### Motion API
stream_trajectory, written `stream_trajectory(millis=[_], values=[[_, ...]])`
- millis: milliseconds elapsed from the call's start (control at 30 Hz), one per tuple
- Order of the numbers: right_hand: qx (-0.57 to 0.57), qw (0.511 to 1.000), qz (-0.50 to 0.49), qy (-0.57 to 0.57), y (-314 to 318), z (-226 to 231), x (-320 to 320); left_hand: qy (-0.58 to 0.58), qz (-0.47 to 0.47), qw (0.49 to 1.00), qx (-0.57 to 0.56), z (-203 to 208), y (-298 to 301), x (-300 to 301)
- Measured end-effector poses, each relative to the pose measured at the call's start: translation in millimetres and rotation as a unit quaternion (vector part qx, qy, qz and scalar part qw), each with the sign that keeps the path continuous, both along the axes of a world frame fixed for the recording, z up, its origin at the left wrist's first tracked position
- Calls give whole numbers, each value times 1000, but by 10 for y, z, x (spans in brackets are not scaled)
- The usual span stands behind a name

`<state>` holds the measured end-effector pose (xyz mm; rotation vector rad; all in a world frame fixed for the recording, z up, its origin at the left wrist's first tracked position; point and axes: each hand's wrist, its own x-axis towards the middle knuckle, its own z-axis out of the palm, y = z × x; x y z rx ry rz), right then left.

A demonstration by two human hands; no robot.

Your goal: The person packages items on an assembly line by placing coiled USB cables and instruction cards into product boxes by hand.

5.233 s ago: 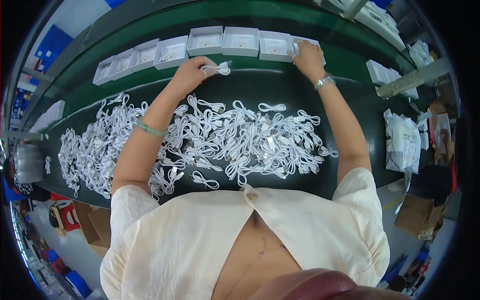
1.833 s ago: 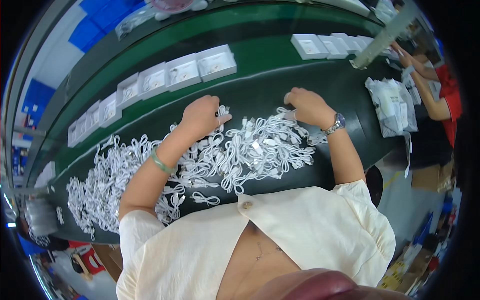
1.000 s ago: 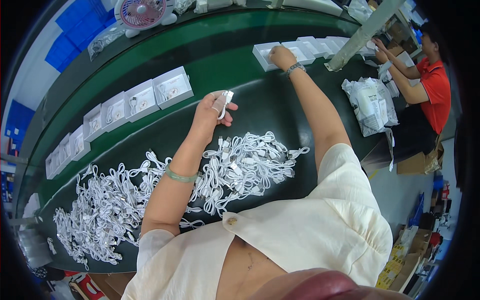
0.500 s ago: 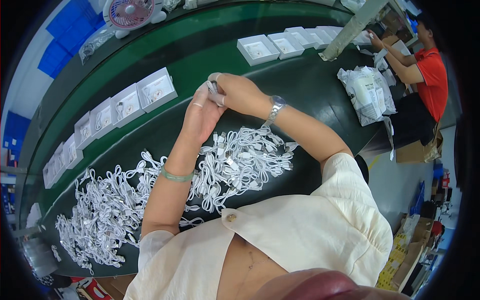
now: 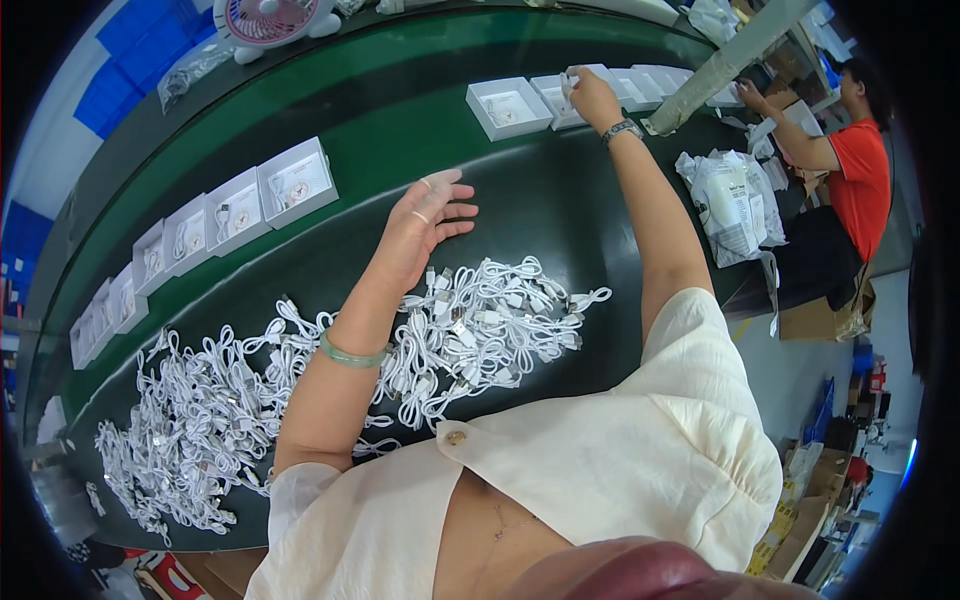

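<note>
My right hand (image 5: 597,104) reaches over an open white box (image 5: 556,98) in the far right row. Its fingers are pinched together; what they hold is hidden by the hand and too small to make out. My left hand (image 5: 430,220) hovers above the dark table edge with fingers spread and nothing in it; pale finger covers show on it. Just below lies a pile of coiled white USB cables (image 5: 470,335). A larger cable pile (image 5: 205,430) spreads to the left of my left forearm. The nearest box (image 5: 508,108) in the right row holds a small white cable.
On the green conveyor belt (image 5: 400,125), another row of open white boxes (image 5: 237,210) runs along the left, several with cables inside. A slanted post (image 5: 725,75) stands beyond my right hand. A white plastic bag (image 5: 735,205) lies at right, near a co-worker in a red shirt (image 5: 858,180).
My hands were together over the table, handling a small white cable. My right hand has moved away, far and right, to the boxes; my left has opened. The left boxes have shifted slightly left.
</note>
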<state>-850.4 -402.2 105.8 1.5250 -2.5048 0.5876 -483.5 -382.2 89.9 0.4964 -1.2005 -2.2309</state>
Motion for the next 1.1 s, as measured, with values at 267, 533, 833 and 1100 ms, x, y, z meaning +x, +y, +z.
stream_trajectory(millis=[267,533,833,1100], values=[[48,994,83,-43,130,-65,186,-198,6,930,-308,-88,65,-35],[231,874,368,-217,1564,579,1153,-201,-93,742,-633,21,377,-35],[317,890,263,-196,2094,349,1095,-193,-82,948,-238,18,306,-155],[81,918,191,-338,1641,451,641,-258,72,933,-240,-23,172,-121]])
